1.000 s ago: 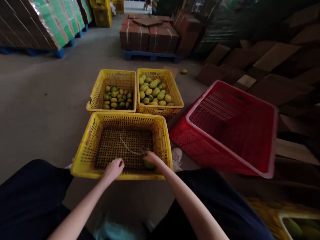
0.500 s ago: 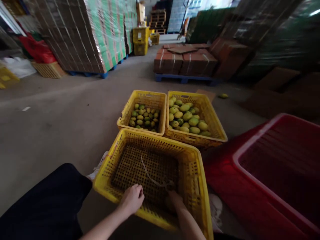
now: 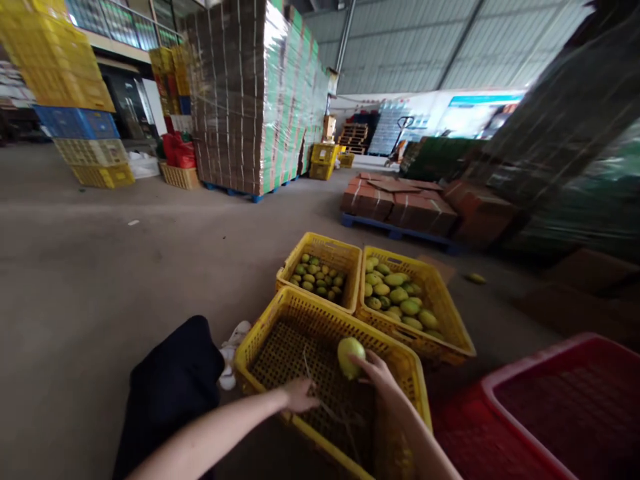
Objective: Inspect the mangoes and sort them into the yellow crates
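My right hand (image 3: 377, 377) grips a yellow-green mango (image 3: 351, 358) by its right side, raised inside the nearest yellow crate (image 3: 250, 363). My left hand (image 3: 301, 395) is over the near side of that crate, its fingers drawn together; whether anything is in them is hidden. A thin pale string (image 3: 330, 412) lies across the crate's dark slatted bottom and passes close by my left fingertips. Two more yellow crates touch the far side: the left crate (image 3: 320, 243) holds smaller green-yellow fruit (image 3: 317, 277), the right crate (image 3: 453, 320) larger mangoes (image 3: 399, 295).
A red crate (image 3: 505, 380) stands close on my right. One fruit (image 3: 475, 278) lies on the floor beyond. Farther off are a pallet of brown cartons (image 3: 395, 200), a tall wrapped stack (image 3: 230, 100) and stacked crates (image 3: 80, 127). My dark-clad knee (image 3: 173, 380) is at left.
My right hand has lifted the mango up from the crate's bottom. My left hand has come farther in over the crate, towards the string. The view has tilted up and left.
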`<state>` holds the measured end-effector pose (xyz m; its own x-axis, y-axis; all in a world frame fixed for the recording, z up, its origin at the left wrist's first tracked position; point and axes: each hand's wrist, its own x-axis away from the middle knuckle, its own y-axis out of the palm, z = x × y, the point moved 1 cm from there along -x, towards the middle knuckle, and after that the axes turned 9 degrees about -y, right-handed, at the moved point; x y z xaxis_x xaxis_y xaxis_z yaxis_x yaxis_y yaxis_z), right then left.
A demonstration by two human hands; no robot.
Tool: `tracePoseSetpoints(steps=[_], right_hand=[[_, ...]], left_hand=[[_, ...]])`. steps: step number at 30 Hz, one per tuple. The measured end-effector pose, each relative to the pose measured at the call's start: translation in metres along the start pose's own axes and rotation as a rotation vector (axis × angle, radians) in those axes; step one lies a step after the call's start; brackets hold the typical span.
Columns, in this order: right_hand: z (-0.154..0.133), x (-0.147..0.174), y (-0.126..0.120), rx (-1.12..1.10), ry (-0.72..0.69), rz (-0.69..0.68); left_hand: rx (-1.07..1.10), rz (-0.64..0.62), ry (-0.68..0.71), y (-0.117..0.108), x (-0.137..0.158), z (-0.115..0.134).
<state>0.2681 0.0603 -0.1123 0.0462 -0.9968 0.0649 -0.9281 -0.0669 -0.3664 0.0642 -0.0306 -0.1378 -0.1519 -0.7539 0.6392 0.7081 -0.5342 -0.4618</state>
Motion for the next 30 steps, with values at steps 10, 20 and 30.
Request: tracePoseSetpoints(steps=[10,20,30], right_hand=[[-0.132,0.066,-0.005,-0.447,-0.159,0.058],[-0.103,0.079,0.007,-0.159,-0.243,-0.041],[-0.108,0.102,0.011,-0.155,-0.357,0.019]], left_hand=[[0.885,-0.318,0.042,-0.088,0.058,0.110],[0.727,0.059,0.275,-0.075,0.047,0.078],[0.567,0.153,0.439,-0.087,0.072,0.087]])
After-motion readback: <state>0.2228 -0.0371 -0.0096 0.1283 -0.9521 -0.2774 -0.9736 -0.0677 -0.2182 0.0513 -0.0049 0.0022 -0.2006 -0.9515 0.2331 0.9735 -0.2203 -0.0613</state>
